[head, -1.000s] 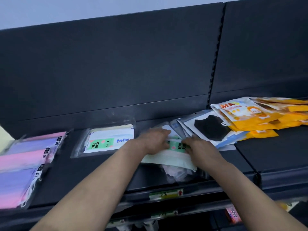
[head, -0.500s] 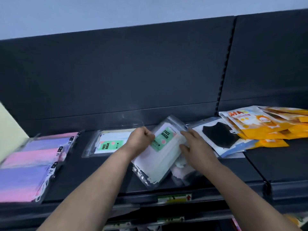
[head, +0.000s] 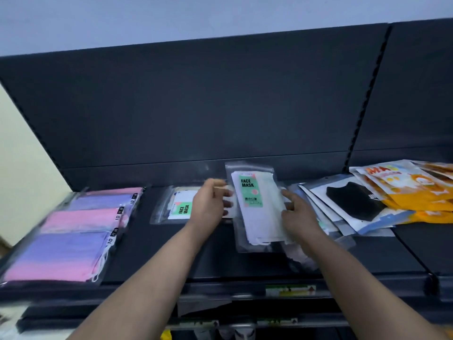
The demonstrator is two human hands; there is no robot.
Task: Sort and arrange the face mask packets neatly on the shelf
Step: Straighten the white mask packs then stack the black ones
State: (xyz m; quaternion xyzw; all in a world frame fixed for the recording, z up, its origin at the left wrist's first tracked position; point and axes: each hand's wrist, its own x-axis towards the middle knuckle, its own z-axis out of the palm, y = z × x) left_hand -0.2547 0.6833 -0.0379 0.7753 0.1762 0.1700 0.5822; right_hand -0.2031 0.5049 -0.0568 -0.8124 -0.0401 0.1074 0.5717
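A clear packet of white masks with a green FACE MASK label [head: 255, 204] stands nearly upright over the dark shelf [head: 157, 253]. My left hand [head: 210, 204] grips its left edge, fingers showing through the plastic. My right hand [head: 297, 214] holds its right edge. A matching green-label packet [head: 175, 207] lies flat just left of my left hand, partly hidden by it. More clear packets lie under my right hand, blurred.
Pink and purple mask packs [head: 73, 236] lie in a row at the left end. Right of my hands fans a pile of packets with a black mask [head: 353, 202], then orange packets [head: 416, 190]. The shelf's back panel [head: 220, 106] rises behind. Price tags [head: 290, 290] line the front edge.
Both hands lifted the green-label packet off the pile and turned it from lying flat to nearly upright. The camera view has tilted upward and shifted left.
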